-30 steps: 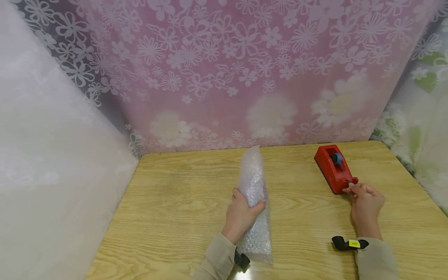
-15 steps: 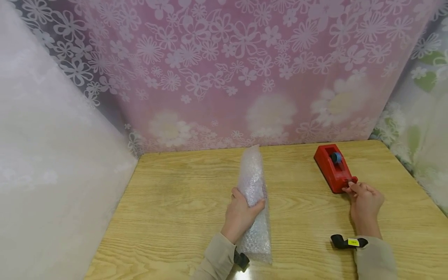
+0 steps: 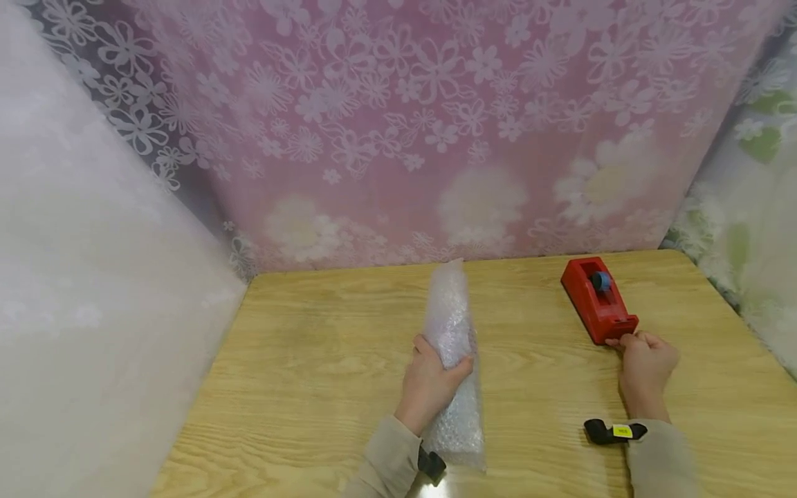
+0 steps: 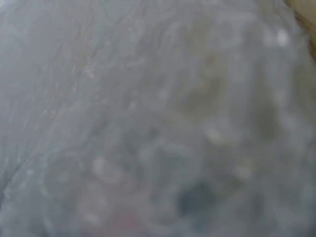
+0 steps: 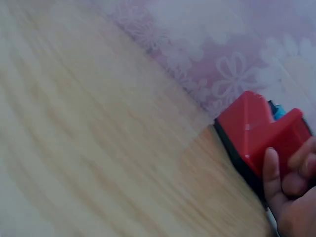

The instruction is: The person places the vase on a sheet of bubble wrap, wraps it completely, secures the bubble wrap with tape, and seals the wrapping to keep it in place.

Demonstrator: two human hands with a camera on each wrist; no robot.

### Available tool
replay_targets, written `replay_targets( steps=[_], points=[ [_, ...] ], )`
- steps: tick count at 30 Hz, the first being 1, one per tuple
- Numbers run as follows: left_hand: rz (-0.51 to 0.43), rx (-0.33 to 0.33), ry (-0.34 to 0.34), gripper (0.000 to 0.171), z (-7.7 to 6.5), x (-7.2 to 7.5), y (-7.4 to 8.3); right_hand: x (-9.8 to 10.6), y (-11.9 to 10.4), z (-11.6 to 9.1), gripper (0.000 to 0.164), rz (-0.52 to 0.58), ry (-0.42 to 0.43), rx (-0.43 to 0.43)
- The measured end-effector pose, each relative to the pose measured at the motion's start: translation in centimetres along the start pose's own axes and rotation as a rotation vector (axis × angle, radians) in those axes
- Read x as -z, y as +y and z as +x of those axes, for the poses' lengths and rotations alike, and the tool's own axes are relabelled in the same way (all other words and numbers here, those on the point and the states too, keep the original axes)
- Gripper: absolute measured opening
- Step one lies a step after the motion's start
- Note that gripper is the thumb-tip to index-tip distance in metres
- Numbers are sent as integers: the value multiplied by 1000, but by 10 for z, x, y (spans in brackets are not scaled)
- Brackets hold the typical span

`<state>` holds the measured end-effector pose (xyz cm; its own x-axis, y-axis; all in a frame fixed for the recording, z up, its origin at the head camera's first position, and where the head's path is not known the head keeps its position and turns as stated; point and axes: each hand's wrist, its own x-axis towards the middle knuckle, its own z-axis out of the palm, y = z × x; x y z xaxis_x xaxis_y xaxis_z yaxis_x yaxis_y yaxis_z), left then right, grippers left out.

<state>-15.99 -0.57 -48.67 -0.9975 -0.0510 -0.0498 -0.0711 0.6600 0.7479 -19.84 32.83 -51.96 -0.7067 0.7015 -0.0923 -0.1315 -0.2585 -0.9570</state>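
Observation:
A long bundle of clear bubble wrap (image 3: 450, 311) lies lengthwise on the table, and what it may contain is hard to make out. My left hand (image 3: 431, 387) grips it around the middle, thumb on the right side and fingers on the left. Blurred bubble wrap (image 4: 158, 118) fills nearly the whole left wrist view. To the right stands a red tape dispenser (image 3: 588, 304) carrying a small blue-cored roll of tape (image 3: 600, 281). At its front end my right hand (image 3: 647, 373) pinches the tape, which is barely visible. Curled fingers (image 5: 271, 170) touch the red front in the right wrist view.
The wood-grain table (image 3: 311, 360) ends at a pink flowered curtain (image 3: 386, 138) behind. A pale sheet (image 3: 106, 277) hangs along the left side, and a green-and-white flowered cloth (image 3: 741, 228) along the right.
My right hand has slipped slightly left and down, from the dispenser's cutter to just below its front edge. The left hand and the bubble wrap have stayed in place.

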Motion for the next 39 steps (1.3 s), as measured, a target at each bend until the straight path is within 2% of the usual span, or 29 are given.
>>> replay_targets(
  steps=[2, 4, 8, 10, 12, 17, 21, 25, 30, 33, 39],
  points=[
    [-2, 3, 2, 93, -1, -1, -2, 2, 0, -1, 39, 117, -1, -53],
    [1, -2, 1, 93, -1, -1, -3, 1, -2, -4, 40, 201, 7, -67],
    [-8, -21, -1, 92, 1, 1, -2, -7, -4, -14, 39, 276, -5, 45],
    [-5, -26, 5, 91, 2, 2, 0, -13, -4, -23, 35, 294, -71, 92],
    [4, -27, 12, 90, 3, 1, -1, -22, -2, -34, 30, 308, -193, 105],
    [18, -27, 11, 89, 4, 0, -2, -45, -1, -61, 21, 211, -527, 111],
    [12, -24, 1, 90, 4, -1, -1, -63, -4, -78, 21, 85, -716, 193],
    [16, -19, 9, 90, 4, -1, -1, -77, -9, -89, 22, 37, -862, 289],
    [33, -12, 17, 86, 4, -1, -1, -91, -12, -99, 24, -33, -951, 374],
    [33, -8, 17, 86, 4, 0, 0, -98, -14, -104, 25, -62, -990, 395],
    [27, -8, 11, 84, 4, 1, 1, -110, -13, -112, 27, -25, -1076, 402]
  ],
)
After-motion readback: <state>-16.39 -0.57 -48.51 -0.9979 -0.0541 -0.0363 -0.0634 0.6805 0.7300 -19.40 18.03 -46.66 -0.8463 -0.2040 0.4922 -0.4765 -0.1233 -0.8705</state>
